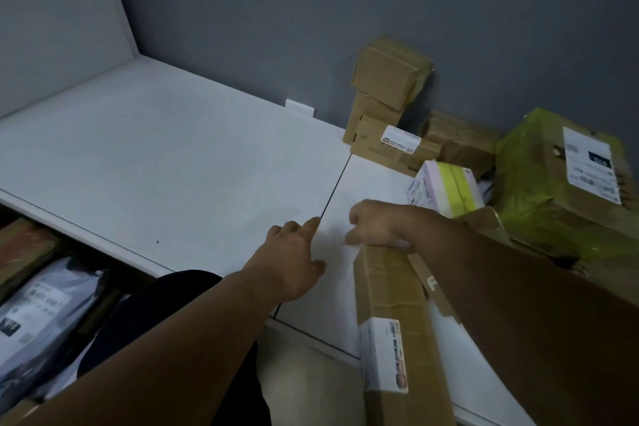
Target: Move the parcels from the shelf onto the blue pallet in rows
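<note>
White shelf [173, 166] under a grey wall [311, 11], and both hands are out over it. Down at 5 o'clock lies one long box [390, 291], cardboard with a white label, its near end hanging past the shelf edge. The right hand [377, 223] is on its far end, fingers curled down over it. The left hand [294, 256] rests flat at centre, fingers straight and close together, forefinger by the seam [337, 183]. At 8 o'clock, lower down, sits one grey mailer bag [45, 308]. Out at 3 o'clock there is one pink and yellow box [446, 187] and one green-wrapped box [539, 183]. Farther back at 1 o'clock, four brown boxes [390, 76] are piled against the wall.
</note>
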